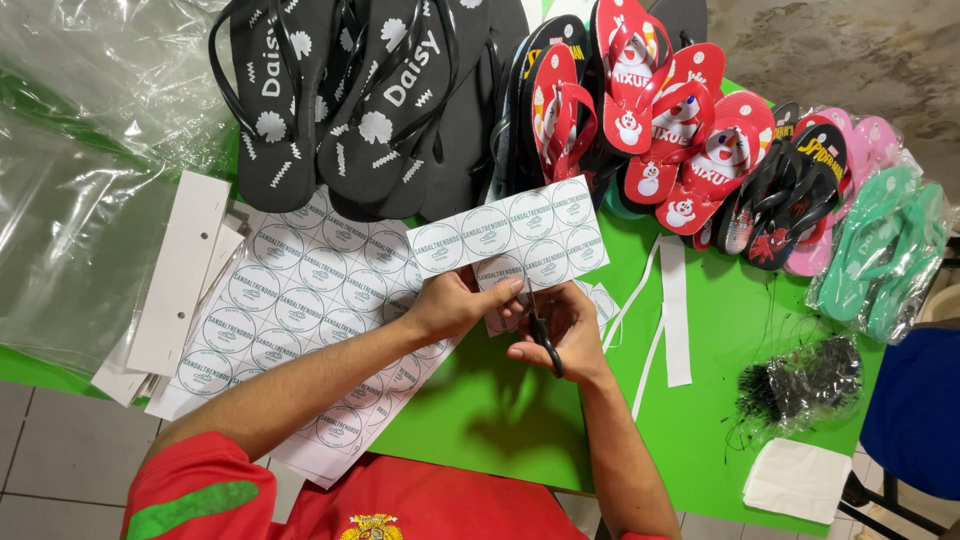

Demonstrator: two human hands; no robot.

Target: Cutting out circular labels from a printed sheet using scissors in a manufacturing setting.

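A green table (pixel 500 420) fills the middle and right of the frame. Clear plastic bags (pixel 90 150) are spread over the left side. Black flip-flops (pixel 340 100) with white shell prints are lined along the upper left; red flip-flops (pixel 660 110) with snowman prints are stacked at the upper centre, and pink and teal pairs in clear wrap (pixel 880 240) are seen at the upper right. A large sheet (pixel 300 300) of white paper printed with rows of round labels is laid left of centre, with white card strips (pixel 180 270) beside it at the left. A smaller label strip (pixel 510 235), two rows of round labels, is held up at centre. Its lower edge is pinched by the left hand (pixel 455 305), thumb and fingers closed on the paper. Black-handled scissors (pixel 545 340) are gripped in the right hand (pixel 565 335), fingers curled through the handles, blades pointing up into the strip. Narrow white offcuts (pixel 675 310) lie to the right. A bundle of black threads (pixel 800 385) in clear wrap and a white folded piece (pixel 800 480) sit at the lower right.
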